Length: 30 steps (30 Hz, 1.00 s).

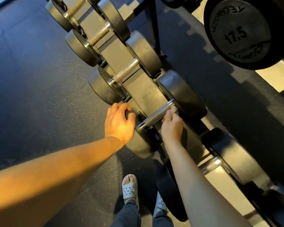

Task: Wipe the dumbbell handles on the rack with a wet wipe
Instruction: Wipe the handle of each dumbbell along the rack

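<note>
A row of black dumbbells lies on a slanted rack (pixel 134 84), running from top left to bottom right. My right hand (pixel 171 124) pinches a small pale wet wipe (pixel 172 110) against the far end of the knurled metal handle (pixel 156 115) of the dumbbell in the middle. My left hand (pixel 119 122) rests on the near black head (pixel 142 141) of that same dumbbell, its fingers curled over the top edge. Further up the rack lie other knurled handles (pixel 125 72).
A large 17.5 plate-shaped dumbbell head (pixel 239 33) hangs on an upper tier at the top right. Another dumbbell (pixel 231 154) sits lower right. Dark speckled rubber floor (pixel 39 79) spreads to the left. My feet in grey clogs (pixel 129 188) stand below the rack.
</note>
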Available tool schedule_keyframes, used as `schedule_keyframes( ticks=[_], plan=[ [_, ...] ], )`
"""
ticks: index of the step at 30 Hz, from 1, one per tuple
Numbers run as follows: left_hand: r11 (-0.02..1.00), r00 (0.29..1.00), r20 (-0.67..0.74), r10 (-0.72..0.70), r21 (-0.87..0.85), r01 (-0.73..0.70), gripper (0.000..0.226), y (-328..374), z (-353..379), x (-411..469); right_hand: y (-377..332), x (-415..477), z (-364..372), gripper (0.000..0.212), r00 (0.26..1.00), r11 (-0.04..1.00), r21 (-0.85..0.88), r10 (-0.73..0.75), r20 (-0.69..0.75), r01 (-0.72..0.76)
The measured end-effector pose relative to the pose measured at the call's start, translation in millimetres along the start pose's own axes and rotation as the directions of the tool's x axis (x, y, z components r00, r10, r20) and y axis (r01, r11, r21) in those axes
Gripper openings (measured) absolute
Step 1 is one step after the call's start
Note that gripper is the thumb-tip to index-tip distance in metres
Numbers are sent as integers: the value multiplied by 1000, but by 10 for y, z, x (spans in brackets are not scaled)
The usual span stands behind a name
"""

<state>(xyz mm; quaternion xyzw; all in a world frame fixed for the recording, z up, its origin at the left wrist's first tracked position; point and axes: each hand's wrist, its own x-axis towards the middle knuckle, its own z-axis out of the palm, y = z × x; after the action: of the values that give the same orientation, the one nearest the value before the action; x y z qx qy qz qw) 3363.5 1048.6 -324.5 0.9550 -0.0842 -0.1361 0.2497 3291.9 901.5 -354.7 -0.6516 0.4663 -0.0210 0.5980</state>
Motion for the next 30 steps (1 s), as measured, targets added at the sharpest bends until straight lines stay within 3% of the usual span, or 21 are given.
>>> schedule_keyframes(
  ticks=[3,5,7,9,11,12,13,15,17,18,20,24,28,30],
  plan=[
    [1000,1000,1,4,4,-4,41,-10,8,-1,102,-187,-151,32,972,941,-248,-233,16,229],
    [1000,1000,1,7,9,-7,42,-16,13,2,118,-205,-199,26,981,963,-196,-192,-28,183],
    [1000,1000,5,0,9,0,42,-22,4,6,32,-123,-176,21,982,979,185,114,-148,-86],
    [1000,1000,12,2,6,-2,43,-18,-8,3,-122,7,-138,28,895,697,646,443,-46,-312],
    [1000,1000,19,9,15,-9,47,-6,-19,6,-217,105,-104,42,834,427,832,547,74,-354],
    [1000,1000,22,12,17,-13,50,1,-23,5,-228,110,-77,41,827,379,855,553,97,-353],
    [1000,1000,22,14,15,-14,51,4,-22,0,-240,80,-43,34,833,393,849,545,94,-353],
    [1000,1000,7,16,0,-16,48,2,-9,-12,-212,-20,35,15,871,622,713,490,-32,-323],
    [1000,1000,10,15,-15,-15,42,-8,-5,-2,-173,-97,103,11,930,909,355,303,-210,-216],
    [1000,1000,18,19,-16,-18,40,-9,-7,-1,-145,-113,131,14,946,974,154,200,-256,-165],
    [999,999,37,26,-21,-25,37,-9,-19,3,-114,-151,173,19,974,979,-151,103,-203,-135],
    [1000,997,73,20,-17,-19,34,3,-58,13,-113,-297,251,29,979,840,-539,152,136,-55],
    [999,992,124,29,19,-32,34,-5,-83,21,-330,-285,175,31,928,686,-709,139,345,161],
    [999,989,142,39,20,-42,31,-13,-90,14,-465,-279,179,21,899,689,-669,58,434,279]
  ],
)
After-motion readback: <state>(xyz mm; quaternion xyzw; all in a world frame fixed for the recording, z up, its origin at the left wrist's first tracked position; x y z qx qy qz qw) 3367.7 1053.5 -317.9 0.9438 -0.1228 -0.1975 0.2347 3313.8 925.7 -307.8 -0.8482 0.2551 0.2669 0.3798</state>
